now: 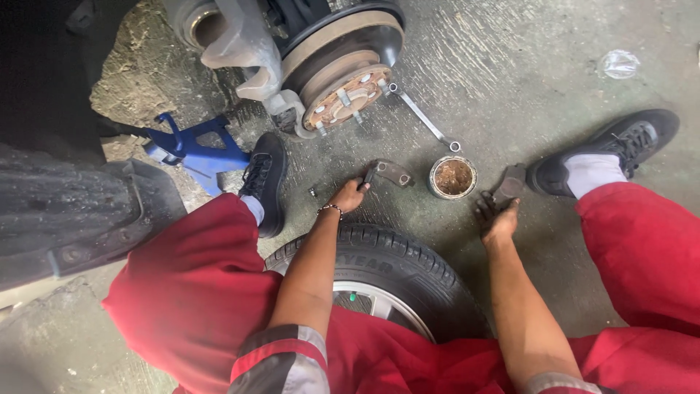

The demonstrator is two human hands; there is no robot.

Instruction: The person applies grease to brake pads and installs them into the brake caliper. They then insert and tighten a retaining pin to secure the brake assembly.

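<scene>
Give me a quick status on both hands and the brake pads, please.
Left hand gripping one brake pad on the floor. Right hand on second pad. Grease tin between them; nothing obstructing.

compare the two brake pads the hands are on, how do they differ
The left brake pad lies on the concrete with its curved length in view; the right brake pad shows mostly its flat face. The left hand grips its pad's end; the right hand covers its pad's near edge. They sit on opposite sides of the round tin. Both are dark grey.
</scene>
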